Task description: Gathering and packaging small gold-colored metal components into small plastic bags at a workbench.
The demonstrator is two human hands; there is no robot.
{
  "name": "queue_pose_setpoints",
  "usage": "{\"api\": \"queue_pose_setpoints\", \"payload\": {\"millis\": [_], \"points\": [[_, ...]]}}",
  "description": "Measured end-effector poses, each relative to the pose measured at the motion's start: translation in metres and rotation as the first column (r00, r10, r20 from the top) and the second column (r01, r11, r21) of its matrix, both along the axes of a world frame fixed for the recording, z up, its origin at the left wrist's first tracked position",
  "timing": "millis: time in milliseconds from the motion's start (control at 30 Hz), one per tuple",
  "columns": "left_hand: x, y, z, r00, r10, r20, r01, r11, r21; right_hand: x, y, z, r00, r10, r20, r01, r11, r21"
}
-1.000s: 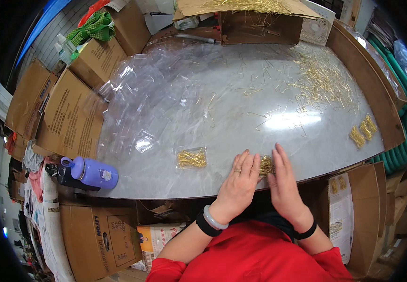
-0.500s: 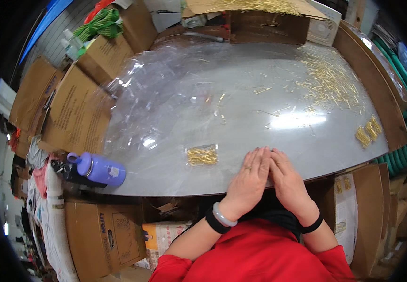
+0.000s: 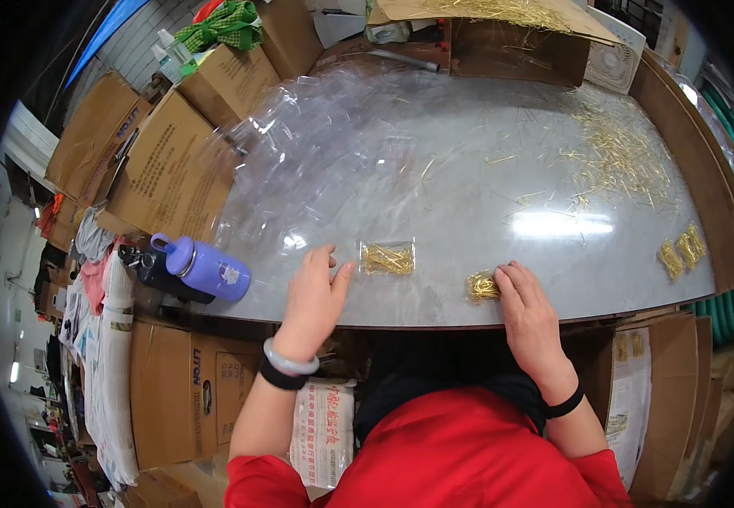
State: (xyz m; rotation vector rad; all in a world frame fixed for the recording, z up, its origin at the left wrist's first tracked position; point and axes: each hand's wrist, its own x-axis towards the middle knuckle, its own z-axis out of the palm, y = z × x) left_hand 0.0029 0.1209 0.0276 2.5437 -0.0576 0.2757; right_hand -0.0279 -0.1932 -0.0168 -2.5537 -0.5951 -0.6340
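My left hand [image 3: 314, 292] is over the table's near edge, its thumb and fingers apart and nothing in them. Just right of it lies a clear plastic tray [image 3: 413, 247] filled with thin gold wire pieces [image 3: 386, 259]. My right hand [image 3: 528, 311] rests on the table with its fingers stretched out. Its fingertips touch the right end of a small bundle of gold wire pieces [image 3: 481, 286], partly covering it.
Empty clear plastic trays [image 3: 316, 144] heap up at the left. Loose gold wire pieces [image 3: 621, 152] are scattered at the far right, with small bundles [image 3: 690, 245] near the right edge. A purple bottle [image 3: 215, 269] lies at the left; cardboard boxes [image 3: 164, 165] border the table.
My hands were together near the table's front edge; now they are apart. The left has moved left toward the filled tray. The bundle of wire pieces beside my right hand has come into sight.
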Motion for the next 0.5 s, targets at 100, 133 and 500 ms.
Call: {"api": "queue_pose_setpoints", "payload": {"millis": [100,133,500], "points": [[0.014,0.0,-0.02,0.996,-0.019,0.089,0.001,0.978,0.208,0.0,0.0,-0.002,1.0,0.002,0.014,-0.002,1.0,0.011],[0.017,-0.005,-0.019,0.996,-0.02,0.092,0.001,0.978,0.207,0.001,-0.001,-0.002,1.0,0.001,0.023,-0.001,1.0,0.007],[-0.044,-0.034,-0.013,0.929,-0.204,-0.31,-0.18,0.482,-0.858,-0.004,0.0,-0.002,0.999,-0.033,-0.005,0.033,0.999,0.011]]}}
